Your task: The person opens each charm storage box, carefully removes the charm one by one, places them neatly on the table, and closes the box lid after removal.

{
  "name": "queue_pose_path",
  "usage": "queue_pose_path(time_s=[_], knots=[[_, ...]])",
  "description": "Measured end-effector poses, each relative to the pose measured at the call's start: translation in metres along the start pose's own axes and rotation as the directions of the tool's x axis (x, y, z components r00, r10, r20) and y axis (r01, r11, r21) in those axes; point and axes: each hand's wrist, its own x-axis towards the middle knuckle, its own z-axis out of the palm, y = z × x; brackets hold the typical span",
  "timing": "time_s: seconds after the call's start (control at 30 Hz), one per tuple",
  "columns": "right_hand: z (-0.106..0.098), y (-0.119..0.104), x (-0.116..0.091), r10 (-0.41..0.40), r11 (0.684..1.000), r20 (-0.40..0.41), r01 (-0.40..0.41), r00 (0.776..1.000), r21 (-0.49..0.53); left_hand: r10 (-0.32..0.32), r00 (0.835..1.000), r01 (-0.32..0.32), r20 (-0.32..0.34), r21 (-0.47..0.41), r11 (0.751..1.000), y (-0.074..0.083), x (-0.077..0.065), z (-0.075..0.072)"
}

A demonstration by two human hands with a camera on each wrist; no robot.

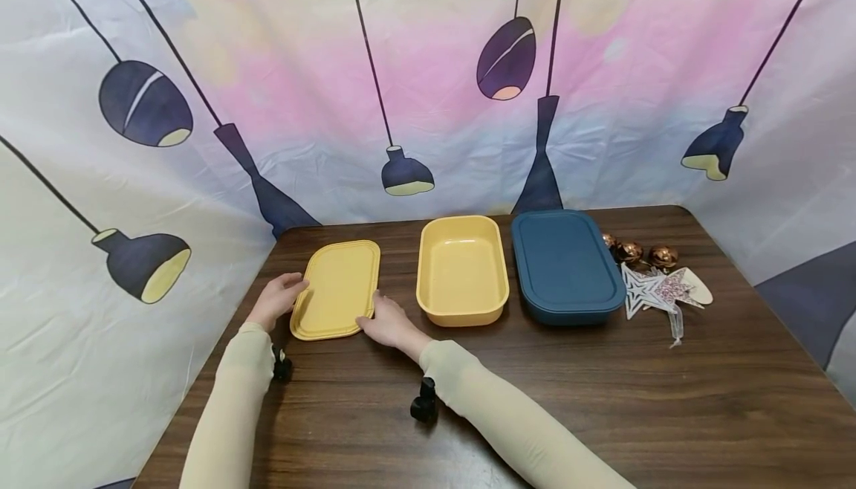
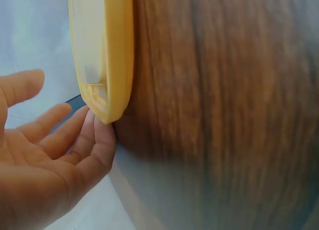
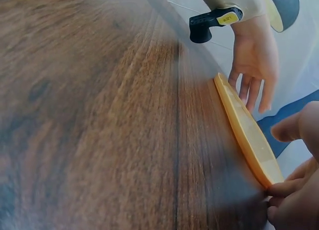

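A yellow rectangular lid [image 1: 337,288] with rounded corners lies at the left of the wooden table, between both hands. My left hand [image 1: 278,298] is at its left edge. In the left wrist view, that hand's fingertips [image 2: 102,135] meet the lid's rim from outside, with the thumb held away. At the lid's lower right edge is my right hand [image 1: 386,320]. The right wrist view has its fingers [image 3: 286,190] against the lid's corner and its thumb apart from the rim. A yellow container [image 1: 463,273] without a lid stands right of the right hand.
Right of the yellow container stands a blue container [image 1: 568,266] with its lid on. Beyond it lie shiny copper balls [image 1: 630,253], star ornaments [image 1: 645,292] and a pale rounded piece [image 1: 698,288]. A printed cloth [image 1: 461,125] hangs behind the table [image 1: 669,400].
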Motion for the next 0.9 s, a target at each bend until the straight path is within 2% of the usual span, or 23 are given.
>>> queue_pose_path(time_s=[0.17, 0.4, 0.5, 0.63, 0.77, 0.83, 0.9], knots=[[0.0, 0.002, -0.001, 0.011, 0.996, -0.051, -0.006, 0.999, 0.086, -0.04, 0.999, 0.039, -0.029, -0.025, 0.999, 0.0, 0.002, 0.003], [0.002, 0.008, 0.002, -0.014, 0.997, -0.128, 0.023, 0.992, 0.068, -0.092, 0.993, 0.087, -0.077, -0.071, 0.994, -0.003, 0.005, 0.004], [0.002, 0.01, 0.003, -0.029, 0.997, -0.143, 0.039, 0.989, 0.069, -0.127, 0.988, 0.115, -0.089, -0.128, 0.985, -0.005, 0.007, 0.003], [0.001, 0.012, 0.003, -0.042, 0.994, -0.15, 0.057, 0.988, 0.098, -0.151, 0.986, 0.134, -0.071, -0.202, 0.97, -0.007, 0.006, -0.002], [0.001, 0.014, 0.002, -0.052, 0.988, -0.153, 0.074, 0.987, 0.139, -0.12, 0.992, 0.111, -0.027, -0.221, 0.969, -0.009, 0.003, -0.006], [0.001, 0.015, 0.002, -0.062, 0.985, -0.158, 0.086, 0.985, 0.151, -0.086, 0.996, 0.082, -0.012, -0.206, 0.975, -0.01, 0.0, -0.008], [0.0, 0.015, 0.001, -0.073, 0.98, -0.157, 0.1, 0.985, 0.171, -0.058, 0.998, 0.054, -0.011, -0.227, 0.972, -0.011, -0.002, -0.01]])
